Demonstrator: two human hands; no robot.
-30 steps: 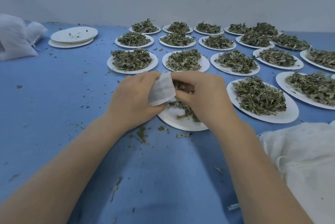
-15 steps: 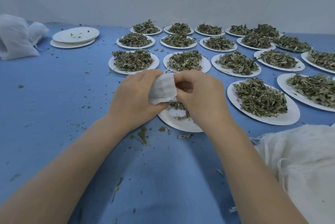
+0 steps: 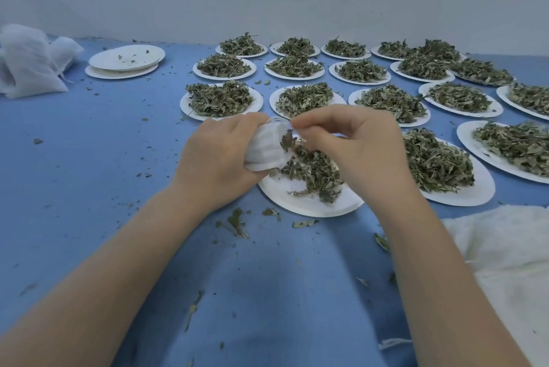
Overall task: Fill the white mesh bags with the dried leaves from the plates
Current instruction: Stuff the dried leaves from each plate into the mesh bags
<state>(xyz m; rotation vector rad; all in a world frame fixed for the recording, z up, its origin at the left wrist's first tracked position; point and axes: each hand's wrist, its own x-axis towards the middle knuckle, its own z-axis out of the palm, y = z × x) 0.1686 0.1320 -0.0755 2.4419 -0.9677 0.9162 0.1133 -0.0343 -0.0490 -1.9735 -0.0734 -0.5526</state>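
Stuffing goes best with the bag's mouth kept wide and low over the plate. The left hand (image 3: 219,155) clenches the white bag (image 3: 266,148), bunched in its fingers, mouth turned toward 3 o'clock. The right hand (image 3: 353,144) pinches the mouth's rim at the top, fingers curled; whether it also grasps leaves cannot be told. A few leaves (image 3: 312,169) sit at the opening, the rest heaped on the plate (image 3: 309,203) directly below. Small pinches, pushed deep before release, should limit spills; crumbs already litter the cloth (image 3: 89,188) at 6 o'clock. Full plates lie from 12 to 3 o'clock.
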